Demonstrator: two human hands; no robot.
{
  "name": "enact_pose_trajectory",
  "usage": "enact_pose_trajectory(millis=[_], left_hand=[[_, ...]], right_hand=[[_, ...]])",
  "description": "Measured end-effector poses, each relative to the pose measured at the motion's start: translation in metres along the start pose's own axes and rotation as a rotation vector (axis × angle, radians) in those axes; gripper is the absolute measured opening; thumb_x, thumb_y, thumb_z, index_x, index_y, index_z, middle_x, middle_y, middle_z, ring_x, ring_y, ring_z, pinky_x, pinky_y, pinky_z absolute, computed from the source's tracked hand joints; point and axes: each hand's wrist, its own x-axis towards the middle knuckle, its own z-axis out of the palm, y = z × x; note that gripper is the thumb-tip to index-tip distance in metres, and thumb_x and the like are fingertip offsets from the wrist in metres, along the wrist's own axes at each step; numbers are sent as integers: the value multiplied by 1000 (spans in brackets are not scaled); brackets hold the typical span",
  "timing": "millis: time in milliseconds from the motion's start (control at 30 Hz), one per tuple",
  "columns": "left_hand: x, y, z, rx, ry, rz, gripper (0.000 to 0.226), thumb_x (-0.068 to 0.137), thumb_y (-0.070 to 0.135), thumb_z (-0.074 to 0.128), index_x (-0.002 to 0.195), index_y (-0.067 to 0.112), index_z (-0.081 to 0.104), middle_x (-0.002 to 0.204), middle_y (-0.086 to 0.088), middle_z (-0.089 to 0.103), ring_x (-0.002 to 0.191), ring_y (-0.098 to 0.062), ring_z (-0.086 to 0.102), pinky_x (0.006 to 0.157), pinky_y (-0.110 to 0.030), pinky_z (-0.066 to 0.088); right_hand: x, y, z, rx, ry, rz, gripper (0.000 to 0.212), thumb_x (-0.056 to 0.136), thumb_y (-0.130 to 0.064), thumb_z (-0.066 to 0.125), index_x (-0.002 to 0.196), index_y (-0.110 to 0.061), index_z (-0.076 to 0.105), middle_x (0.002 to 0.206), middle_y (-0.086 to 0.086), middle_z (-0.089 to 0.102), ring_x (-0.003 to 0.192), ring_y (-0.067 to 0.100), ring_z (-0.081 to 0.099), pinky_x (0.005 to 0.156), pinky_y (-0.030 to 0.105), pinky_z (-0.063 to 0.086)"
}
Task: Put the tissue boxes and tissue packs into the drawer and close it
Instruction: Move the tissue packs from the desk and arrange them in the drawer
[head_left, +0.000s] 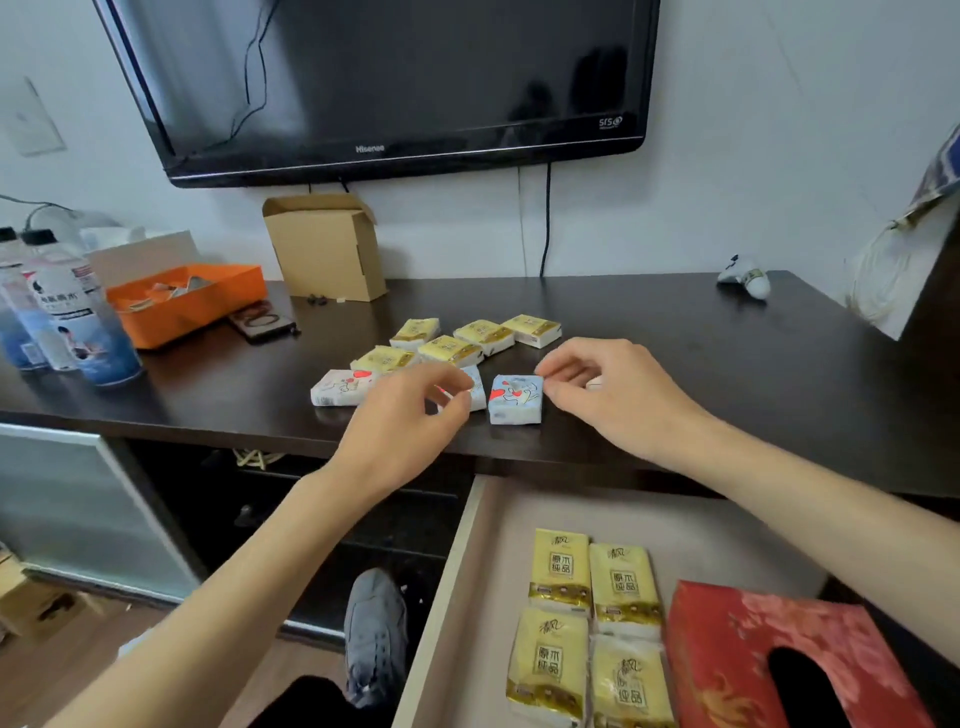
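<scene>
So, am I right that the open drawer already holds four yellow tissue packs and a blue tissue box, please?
Not quite: the tissue box is red, not blue. The head view shows it in the open drawer beside the four yellow tissue packs.

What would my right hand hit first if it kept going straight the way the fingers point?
Probably the blue-and-white tissue pack: your right hand points left at its right edge, fingers nearly touching it. Depth is unclear.

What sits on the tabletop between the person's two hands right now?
In the head view, a blue-and-white tissue pack with red hearts lies between the left hand and right hand; another white pack shows partly behind the left fingers.
</scene>
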Motion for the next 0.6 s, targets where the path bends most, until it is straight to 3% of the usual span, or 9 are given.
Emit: enact_pose_trajectory(millis=[67, 267, 433, 500, 600], left_hand=[[25, -10, 1, 68, 24, -6, 20, 93, 33, 59, 108, 28, 71, 96, 19, 67, 90, -2, 63, 80, -34, 57], [111, -41, 16, 309, -32, -105, 29, 85, 37, 60, 110, 28, 70, 117, 6, 69, 100, -14, 62, 83, -39, 55], [154, -64, 35, 461, -170, -167, 43, 81, 54, 66, 107, 21, 72, 98, 2, 73, 84, -17, 67, 74, -39, 59], [159, -70, 40, 511, -185, -134, 43, 78, 58, 69, 98, 21, 75, 87, 3, 72, 76, -15, 66, 64, -33, 56], [163, -73, 41, 509, -210, -82, 38, 78, 53, 73, 99, 22, 73, 93, 3, 71, 80, -16, 64, 61, -30, 49]], right_hand=[[33, 3, 8, 2, 2, -8, 20, 93, -11, 66, 105, -22, 78, 94, -11, 74, 85, 3, 68, 74, 9, 48], [123, 25, 33, -171, -74, -21, 30, 95, -7, 63, 122, -18, 70, 112, -4, 71, 102, 11, 66, 93, 34, 56], [176, 41, 59, -418, -191, -46, 56, 94, 0, 57, 147, -16, 52, 149, 6, 55, 136, 25, 51, 108, 42, 46], [190, 43, 64, -498, -276, -47, 49, 95, -6, 57, 142, -19, 59, 148, 5, 57, 134, 26, 53, 106, 43, 47], [195, 47, 63, -633, -325, -90, 35, 94, -20, 66, 129, -22, 69, 132, 4, 66, 116, 26, 62, 90, 40, 53]])
